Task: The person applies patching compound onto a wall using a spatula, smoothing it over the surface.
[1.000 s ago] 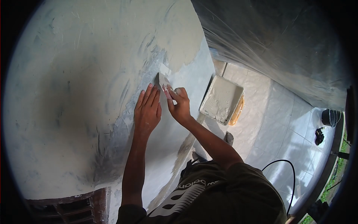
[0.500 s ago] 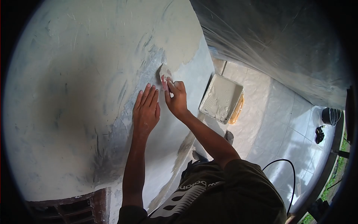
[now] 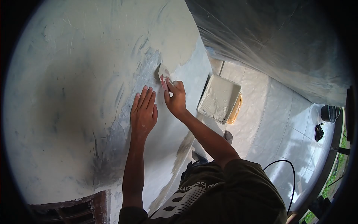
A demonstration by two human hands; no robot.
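Putty knife (image 3: 163, 73) at the wall (image 3: 93, 48)

Right hand (image 3: 176, 99) is gripping the putty knife, fingers closed; left hand (image 3: 144, 111) is lying flat alongside, fingers slightly spread. Shirt (image 3: 238, 190) is showing inverted lettering, partly legible: "balan".

The bare, flattened left hand (image 3: 143, 115) extends its straight fingers (image 3: 143, 99) beyond the bare left forearm (image 3: 133, 168); the bare, curled right hand (image 3: 176, 100) grips, its forearm (image 3: 209, 139) slanting up leftward
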